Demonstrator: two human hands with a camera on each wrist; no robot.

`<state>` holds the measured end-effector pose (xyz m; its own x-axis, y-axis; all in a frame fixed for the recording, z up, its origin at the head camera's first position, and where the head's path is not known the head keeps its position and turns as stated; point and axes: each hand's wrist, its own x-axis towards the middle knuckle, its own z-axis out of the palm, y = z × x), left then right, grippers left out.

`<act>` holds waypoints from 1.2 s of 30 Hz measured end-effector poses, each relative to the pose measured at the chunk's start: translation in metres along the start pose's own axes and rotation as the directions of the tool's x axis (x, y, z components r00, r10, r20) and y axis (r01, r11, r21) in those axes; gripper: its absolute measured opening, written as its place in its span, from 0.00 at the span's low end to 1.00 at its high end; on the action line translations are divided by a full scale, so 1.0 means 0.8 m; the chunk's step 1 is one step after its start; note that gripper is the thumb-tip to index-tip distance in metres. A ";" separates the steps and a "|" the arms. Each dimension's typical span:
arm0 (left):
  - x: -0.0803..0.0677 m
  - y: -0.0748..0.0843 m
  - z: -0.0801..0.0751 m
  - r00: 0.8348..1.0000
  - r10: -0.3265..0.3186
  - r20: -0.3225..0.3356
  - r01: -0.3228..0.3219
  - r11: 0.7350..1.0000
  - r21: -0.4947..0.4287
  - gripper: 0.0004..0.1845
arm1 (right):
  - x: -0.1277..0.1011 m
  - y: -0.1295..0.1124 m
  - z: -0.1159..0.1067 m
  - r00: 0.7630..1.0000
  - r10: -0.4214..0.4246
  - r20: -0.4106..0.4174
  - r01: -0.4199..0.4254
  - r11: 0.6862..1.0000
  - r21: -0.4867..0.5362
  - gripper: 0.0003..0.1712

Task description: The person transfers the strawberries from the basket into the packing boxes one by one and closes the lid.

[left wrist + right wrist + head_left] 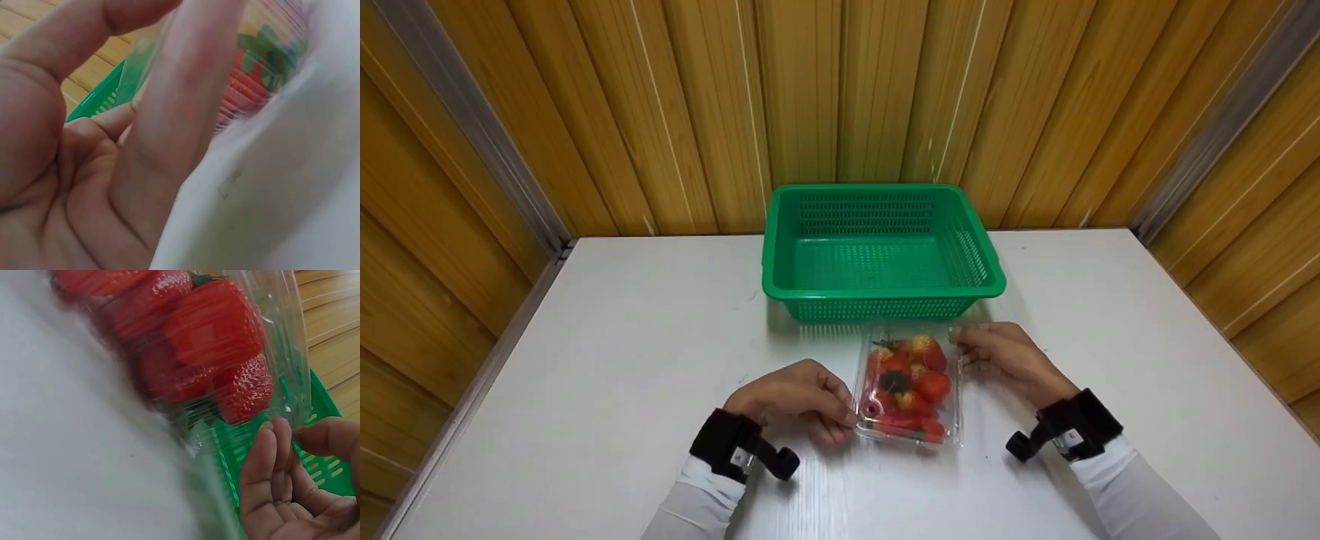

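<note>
A clear plastic box of strawberries (911,386) is in the middle of the head view, close in front of the green basket. My left hand (799,397) pinches its near left corner between thumb and fingers. At the far right corner, my right hand (1009,356) pinches the rim. The right wrist view shows red strawberries (216,323) through the clear wall, with the right fingertips (281,430) at the edge. In the left wrist view, the fingers partly hide the box, and a green leaf (270,56) shows beside red fruit.
A green plastic basket (877,294) with slotted walls stands behind the box, near the back of the white table (622,375). Wood-patterned panels (877,90) rise at the back and on both sides. Each wrist wears a black strap with a small camera.
</note>
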<state>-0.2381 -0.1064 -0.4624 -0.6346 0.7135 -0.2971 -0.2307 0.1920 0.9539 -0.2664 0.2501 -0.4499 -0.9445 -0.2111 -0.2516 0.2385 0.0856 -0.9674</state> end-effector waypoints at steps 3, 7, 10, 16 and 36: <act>-0.002 -0.001 -0.007 0.999 0.003 -0.035 -0.004 1.000 -0.025 0.05 | -0.002 0.002 -0.007 0.999 0.022 0.034 -0.022 1.000 -0.002 0.12; -0.005 -0.002 -0.014 0.996 0.001 -0.092 -0.007 0.997 -0.072 0.05 | -0.001 0.004 -0.014 0.997 0.036 0.072 -0.036 0.999 -0.006 0.11; -0.008 -0.002 -0.019 0.992 0.001 -0.129 -0.013 0.996 -0.094 0.06 | -0.001 0.004 -0.019 0.993 0.041 0.114 -0.041 0.999 -0.008 0.09; -0.013 -0.002 -0.034 0.978 0.023 -0.207 -0.041 0.996 -0.081 0.09 | 0.000 0.004 -0.028 0.968 0.047 0.248 -0.035 0.998 -0.056 0.10; -0.007 -0.003 -0.044 0.823 0.078 -0.563 -0.164 0.981 -0.104 0.11 | -0.003 0.008 -0.021 0.809 0.106 0.579 -0.014 0.987 -0.162 0.09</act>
<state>-0.2600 -0.1348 -0.4646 -0.9552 0.2231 -0.1945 -0.1992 0.0011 0.9799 -0.2664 0.2677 -0.4548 -0.6079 -0.7250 -0.3237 0.2117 0.2449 -0.9461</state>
